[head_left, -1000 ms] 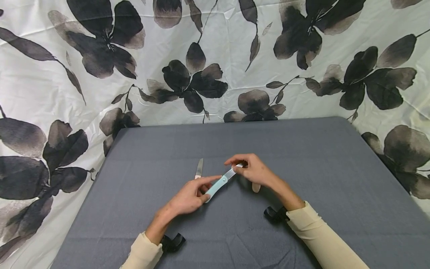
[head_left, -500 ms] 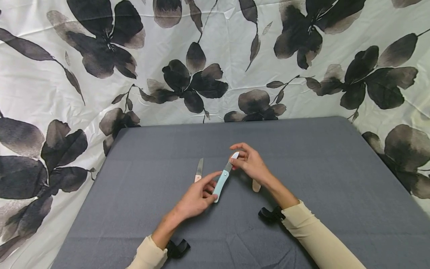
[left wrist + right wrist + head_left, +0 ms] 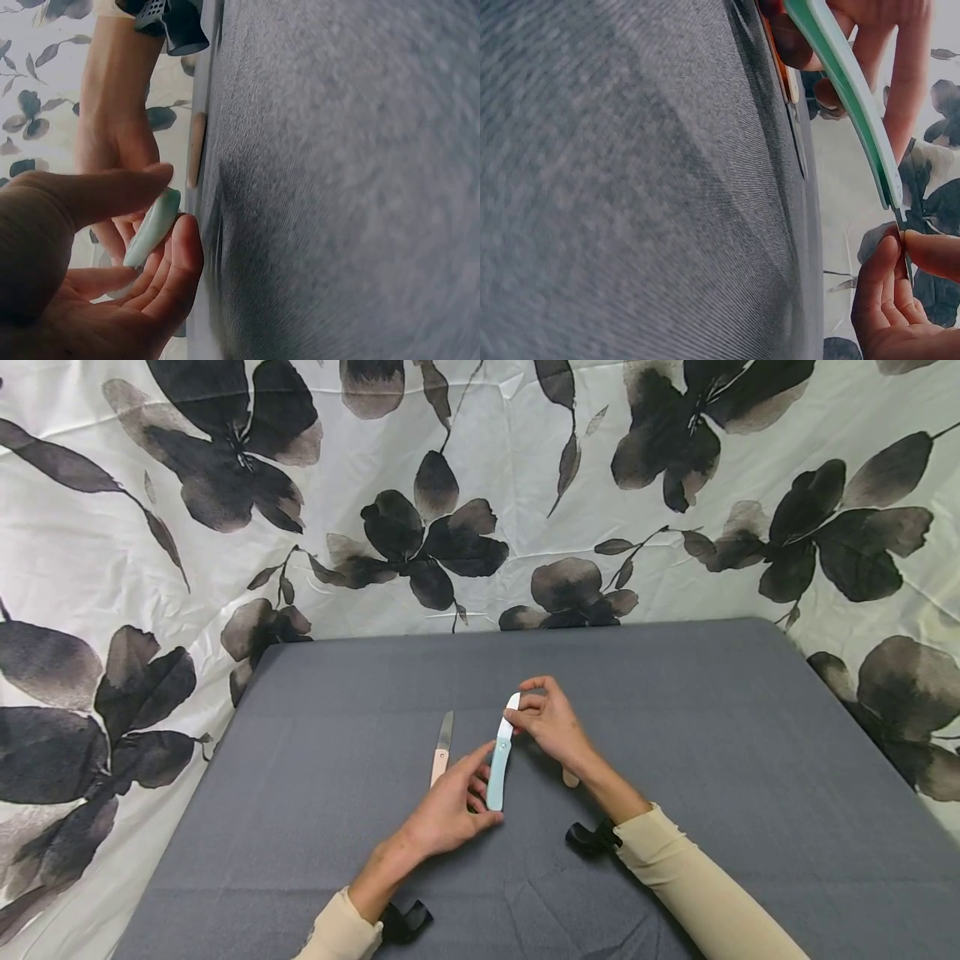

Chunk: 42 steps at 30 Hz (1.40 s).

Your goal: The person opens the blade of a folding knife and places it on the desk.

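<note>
A folding knife with a mint-green handle [image 3: 498, 777] stands nearly upright in the head view, its blade [image 3: 509, 714] unfolded away from the person. My left hand [image 3: 450, 806] holds the handle between thumb and fingers. The left wrist view shows the end of that handle [image 3: 154, 229] beside the thumb. With thumb and fingers, my right hand [image 3: 553, 722] pinches the blade. In the right wrist view the pinching hand [image 3: 900, 300] grips just past the end of the green handle [image 3: 851, 97].
A second folding knife [image 3: 439, 765], pale pink with its blade out, lies on the grey cloth-covered table [image 3: 337, 735] left of the hands. A beige rounded piece [image 3: 571, 778] shows partly under the right wrist. Black mounts [image 3: 405, 922] sit at both wrists. Floral fabric [image 3: 675, 552] hangs behind.
The green knife has swung from a rightward slant to nearly upright. My right hand has moved away from the person and slightly left; my left hand has shifted right. More of the pink handle shows.
</note>
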Tool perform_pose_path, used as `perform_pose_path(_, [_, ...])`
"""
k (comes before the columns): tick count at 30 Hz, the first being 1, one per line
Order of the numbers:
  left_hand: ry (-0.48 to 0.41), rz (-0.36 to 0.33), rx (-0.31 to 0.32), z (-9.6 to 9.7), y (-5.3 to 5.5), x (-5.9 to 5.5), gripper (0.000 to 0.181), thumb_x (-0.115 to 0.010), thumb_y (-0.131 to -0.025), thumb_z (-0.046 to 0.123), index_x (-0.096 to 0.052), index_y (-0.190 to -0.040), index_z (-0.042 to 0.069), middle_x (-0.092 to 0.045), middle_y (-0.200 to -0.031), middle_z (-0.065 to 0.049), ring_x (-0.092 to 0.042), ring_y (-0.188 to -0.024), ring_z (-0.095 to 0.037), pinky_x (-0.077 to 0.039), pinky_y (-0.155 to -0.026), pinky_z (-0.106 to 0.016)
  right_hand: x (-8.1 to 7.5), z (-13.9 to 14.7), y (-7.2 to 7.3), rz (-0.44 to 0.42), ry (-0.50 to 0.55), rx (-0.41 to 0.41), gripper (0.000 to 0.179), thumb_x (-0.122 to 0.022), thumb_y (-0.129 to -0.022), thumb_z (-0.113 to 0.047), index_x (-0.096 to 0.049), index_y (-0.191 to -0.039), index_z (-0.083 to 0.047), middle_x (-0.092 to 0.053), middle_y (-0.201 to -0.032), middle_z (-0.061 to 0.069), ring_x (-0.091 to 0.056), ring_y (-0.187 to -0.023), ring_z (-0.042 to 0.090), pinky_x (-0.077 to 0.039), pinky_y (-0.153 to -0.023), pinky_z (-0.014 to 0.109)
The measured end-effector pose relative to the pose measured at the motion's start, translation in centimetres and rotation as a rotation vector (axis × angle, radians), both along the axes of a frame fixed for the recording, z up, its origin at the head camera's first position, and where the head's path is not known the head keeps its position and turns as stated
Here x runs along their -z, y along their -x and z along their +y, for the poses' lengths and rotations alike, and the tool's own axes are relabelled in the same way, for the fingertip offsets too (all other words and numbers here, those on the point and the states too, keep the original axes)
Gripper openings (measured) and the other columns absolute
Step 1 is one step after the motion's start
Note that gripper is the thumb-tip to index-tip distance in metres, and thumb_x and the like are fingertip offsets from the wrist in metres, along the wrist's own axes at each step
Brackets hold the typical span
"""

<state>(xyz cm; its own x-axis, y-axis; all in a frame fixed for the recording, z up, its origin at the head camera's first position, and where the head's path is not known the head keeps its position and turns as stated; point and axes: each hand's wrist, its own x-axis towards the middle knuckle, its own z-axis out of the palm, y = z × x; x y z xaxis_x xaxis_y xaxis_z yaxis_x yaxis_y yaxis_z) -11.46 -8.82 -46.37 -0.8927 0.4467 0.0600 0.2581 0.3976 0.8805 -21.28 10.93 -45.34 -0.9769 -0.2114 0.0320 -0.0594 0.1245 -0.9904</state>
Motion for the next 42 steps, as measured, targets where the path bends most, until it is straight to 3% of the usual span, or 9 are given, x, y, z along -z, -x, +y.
perform_pose_path(11, [0.040,0.049,-0.028,0.47,-0.12,0.33,0.095,-0.085,-0.078,-0.008,-0.037,-0.159,0.001,-0.059,-0.116,-0.019,-0.066,-0.092,-0.023,-0.059,-0.072,-0.024,0.70,-0.74,-0.07,-0.005,-0.078,0.018,0.044,-0.073,-0.094,-0.001,-0.048,-0.129,0.005,-0.071,-0.099,0.015,-0.065,-0.076,0.005,-0.051,-0.069,0.021])
perform_pose_path(18, [0.148,0.099,-0.067,0.58,-0.28,0.21,0.091,-0.088,-0.077,-0.002,-0.041,-0.155,-0.003,-0.056,-0.125,-0.017,-0.062,-0.097,-0.023,-0.055,-0.068,-0.021,0.66,-0.81,-0.29,0.020,-0.189,-0.015,0.044,-0.072,-0.095,-0.002,-0.050,-0.132,0.007,-0.067,-0.116,0.025,-0.069,-0.098,0.025,-0.053,-0.076,0.022])
perform_pose_path(23, [0.215,0.121,-0.106,0.66,-0.23,0.16,0.091,-0.091,-0.076,0.003,-0.044,-0.154,-0.004,-0.055,-0.124,-0.013,-0.059,-0.097,-0.019,-0.052,-0.080,-0.024,0.56,-0.71,-0.32,0.014,-0.275,-0.039,0.045,-0.072,-0.096,-0.009,-0.054,-0.136,0.004,-0.066,-0.124,0.024,-0.068,-0.106,0.032,-0.055,-0.081,0.029])
perform_pose_path(29, [0.273,0.111,-0.126,0.70,-0.16,0.25,0.090,-0.092,-0.075,0.007,-0.047,-0.152,-0.005,-0.053,-0.119,-0.011,-0.057,-0.095,-0.017,-0.050,-0.088,-0.028,0.49,-0.71,-0.31,-0.020,-0.373,-0.049,0.044,-0.073,-0.096,-0.015,-0.060,-0.136,-0.002,-0.067,-0.123,0.018,-0.065,-0.105,0.027,-0.052,-0.079,0.030])
perform_pose_path(42, [0.336,0.038,-0.128,1.00,-0.10,-0.55,0.091,-0.092,-0.076,0.010,-0.045,-0.152,-0.007,-0.050,-0.110,-0.010,-0.054,-0.088,-0.015,-0.048,-0.080,-0.026,0.51,-0.93,0.04,-0.022,-0.422,-0.068,0.045,-0.073,-0.096,-0.013,-0.063,-0.137,0.003,-0.064,-0.111,0.016,-0.057,-0.086,0.021,-0.045,-0.070,0.028])
